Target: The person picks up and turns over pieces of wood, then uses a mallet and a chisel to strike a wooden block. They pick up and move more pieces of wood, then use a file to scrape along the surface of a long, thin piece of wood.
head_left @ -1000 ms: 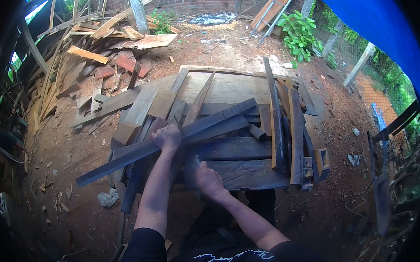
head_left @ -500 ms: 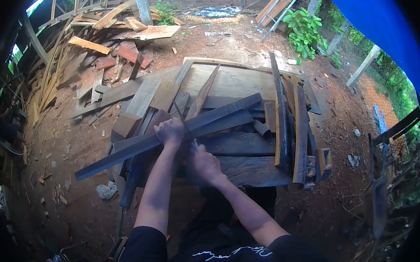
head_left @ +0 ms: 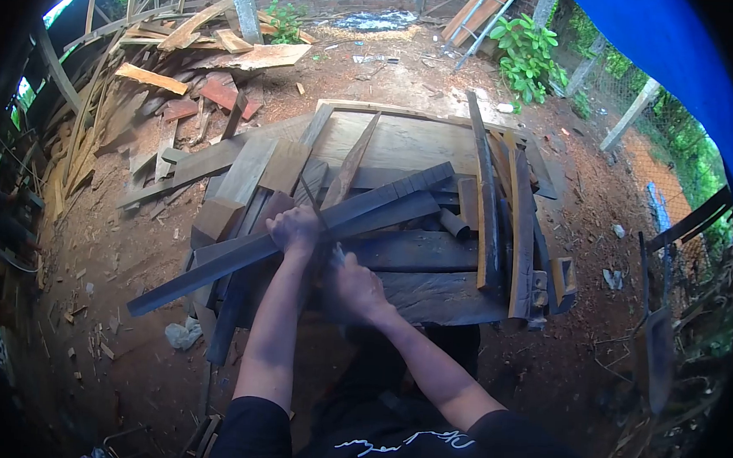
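Observation:
A long dark wooden beam (head_left: 389, 190) lies slantwise across a pile of boards, with several cut lines near its upper right end. My left hand (head_left: 294, 228) is closed over the beam near its middle, pressing it against the pieces below. Just to the right, my right hand (head_left: 359, 283) is closed round the handle of a handsaw. The narrow saw blade (head_left: 312, 196) crosses the beam beside my left hand and points away from me. Motion blurs the right hand, and its fingers hide most of the handle. How deep the blade sits cannot be made out.
Loose planks (head_left: 518, 237) lie on the right of the worktable, and a wood block (head_left: 217, 219) on its left. Behind to the left is a scrap-wood heap (head_left: 185, 58). A ladder (head_left: 481, 38) leans at the back; a blue tarp (head_left: 682, 55) hangs upper right.
The whole view has shifted slightly. Both hands keep nearly the same places, the left on the beam and the right on the handsaw.

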